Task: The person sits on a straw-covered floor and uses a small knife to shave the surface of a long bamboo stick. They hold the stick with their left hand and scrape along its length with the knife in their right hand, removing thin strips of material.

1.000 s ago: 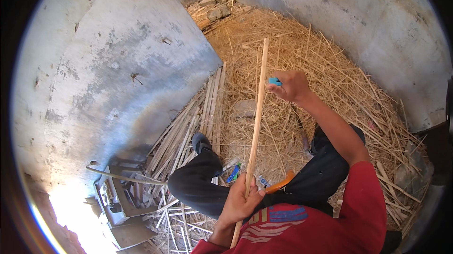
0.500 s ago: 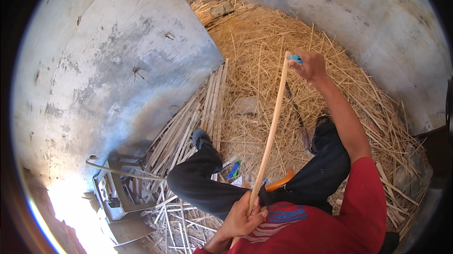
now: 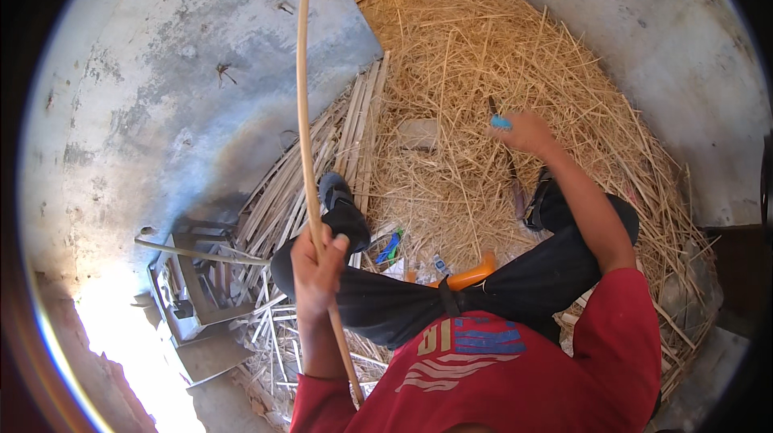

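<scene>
My left hand (image 3: 316, 264) is closed around a long, pale, slightly bent bamboo strip (image 3: 304, 111). The strip stands nearly upright, its top end in front of the grey wall and its lower end beside my left sleeve. My right hand (image 3: 527, 134) is apart from the strip, over the straw, with a blue wrap (image 3: 501, 122) on one finger. Motion blurs its fingers, and whether they hold anything is unclear. Just below that hand lies a long dark tool with a brown handle (image 3: 519, 201), close to my right foot.
Loose straw (image 3: 451, 39) covers the floor ahead. Long split strips (image 3: 360, 123) lie at left by a grey wall (image 3: 201, 71). A flat stone (image 3: 418, 134), an orange curved object (image 3: 471, 274) and a blue-green item (image 3: 390, 246) lie near my legs. A wooden frame (image 3: 189, 288) stands lower left.
My right hand has let go of the strip's upper end and moved slightly down. My left hand has risen and moved left, swinging the strip's top far to the left.
</scene>
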Motion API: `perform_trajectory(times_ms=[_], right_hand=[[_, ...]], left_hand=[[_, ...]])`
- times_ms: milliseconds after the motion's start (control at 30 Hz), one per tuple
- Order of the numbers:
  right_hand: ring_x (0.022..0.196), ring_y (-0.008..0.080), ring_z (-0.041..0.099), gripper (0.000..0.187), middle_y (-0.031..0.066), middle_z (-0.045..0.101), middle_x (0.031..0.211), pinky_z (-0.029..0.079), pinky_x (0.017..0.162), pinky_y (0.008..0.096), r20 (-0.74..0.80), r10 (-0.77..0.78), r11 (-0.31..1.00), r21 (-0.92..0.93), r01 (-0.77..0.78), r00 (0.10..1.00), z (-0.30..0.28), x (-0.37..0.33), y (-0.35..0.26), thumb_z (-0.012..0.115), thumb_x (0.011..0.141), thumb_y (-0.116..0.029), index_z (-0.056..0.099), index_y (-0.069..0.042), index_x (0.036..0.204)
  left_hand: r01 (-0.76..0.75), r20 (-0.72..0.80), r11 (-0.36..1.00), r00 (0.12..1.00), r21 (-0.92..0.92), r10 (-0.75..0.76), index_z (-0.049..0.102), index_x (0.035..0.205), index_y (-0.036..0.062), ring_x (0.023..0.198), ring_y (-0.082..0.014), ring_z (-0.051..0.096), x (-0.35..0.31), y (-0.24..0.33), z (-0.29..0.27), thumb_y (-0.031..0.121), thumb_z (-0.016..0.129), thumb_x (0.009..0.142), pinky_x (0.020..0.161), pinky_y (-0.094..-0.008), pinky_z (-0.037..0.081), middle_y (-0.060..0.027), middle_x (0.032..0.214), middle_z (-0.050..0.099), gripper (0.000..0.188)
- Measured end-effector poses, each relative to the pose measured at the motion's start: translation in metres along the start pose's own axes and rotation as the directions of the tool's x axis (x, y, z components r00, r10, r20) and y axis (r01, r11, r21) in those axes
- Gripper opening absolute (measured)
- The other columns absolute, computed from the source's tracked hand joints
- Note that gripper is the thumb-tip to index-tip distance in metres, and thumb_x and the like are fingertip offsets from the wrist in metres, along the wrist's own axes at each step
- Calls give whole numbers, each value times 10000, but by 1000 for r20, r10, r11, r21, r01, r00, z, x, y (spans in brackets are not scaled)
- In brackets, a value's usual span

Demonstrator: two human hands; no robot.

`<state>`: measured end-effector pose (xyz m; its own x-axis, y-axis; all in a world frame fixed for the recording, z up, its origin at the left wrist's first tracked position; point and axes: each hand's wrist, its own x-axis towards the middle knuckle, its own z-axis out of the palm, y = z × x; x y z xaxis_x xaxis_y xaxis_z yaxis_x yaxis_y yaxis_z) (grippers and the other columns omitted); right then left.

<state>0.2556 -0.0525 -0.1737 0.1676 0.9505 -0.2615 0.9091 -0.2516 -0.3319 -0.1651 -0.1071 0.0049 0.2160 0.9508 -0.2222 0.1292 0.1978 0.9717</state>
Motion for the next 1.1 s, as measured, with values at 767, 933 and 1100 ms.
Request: perform_trajectory(times_ms=[767, 933, 1100], right_hand=[[1008, 311, 653, 414, 139, 683, 1066, 521, 823, 442, 675, -146, 989, 123, 85, 723, 360, -102, -118, 675, 766, -358, 664, -125, 1107], [992, 307, 657, 388, 133, 686, 1049, 522, 823, 437, 720, 2, 994, 76, -82, 694, 354, -93, -121, 691, 774, -380, 670, -149, 1085], [939, 329, 667, 363, 146, 695, 1001, 528, 806, 435, 689, -2, 972, 172, -160, 725, 369, -91, -116, 711, 770, -351, 680, -123, 1050]], left_hand=[[16, 33, 999, 999, -28, -15, 430, 865, 99, 366, -25, 298, 128, 0, -54, 161, 583, 921, 368, -190, 230, 57, 541, 380, 174], [28, 17, 996, 1000, -84, -27, 420, 865, 92, 365, -25, 289, 124, 5, -62, 179, 589, 914, 374, -189, 228, 56, 547, 375, 196], [0, 17, 991, 1000, -136, 3, 410, 843, 77, 370, -9, 314, 123, 5, -65, 166, 617, 917, 351, -176, 202, 37, 515, 409, 237]])
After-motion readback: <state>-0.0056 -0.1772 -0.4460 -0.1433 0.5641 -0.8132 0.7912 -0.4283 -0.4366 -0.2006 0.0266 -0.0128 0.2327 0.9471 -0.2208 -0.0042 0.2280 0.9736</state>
